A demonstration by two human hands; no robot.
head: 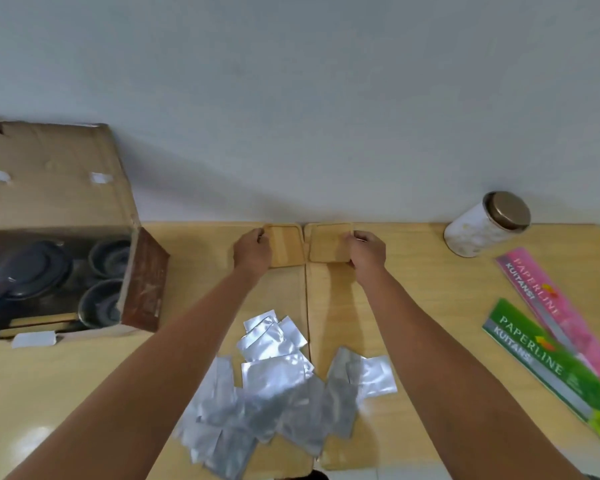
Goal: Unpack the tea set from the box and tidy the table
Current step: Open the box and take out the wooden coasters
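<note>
Left hand point(252, 250) and right hand point(367, 252) each grip 1 of 2 wooden coasters point(289, 244) side by side at the table's point(426, 306) far edge; teapot point(28, 271) and cups point(109, 257) sit in the open box point(49, 181) at left.

Two long paper booklets at about three to four o'clock on the counter point(430, 306) carried print. The pink booklet point(548, 306) read "PAPERLINE" in pale letters, with "KUITANSI" in white on a grey strip beside it. The green booklet point(548, 372), lying just nearer and overlapping the pink one, bore the same two words, "PAPERLINE" and "KUITANSI". Smaller print on both was too blurred to read.
</note>
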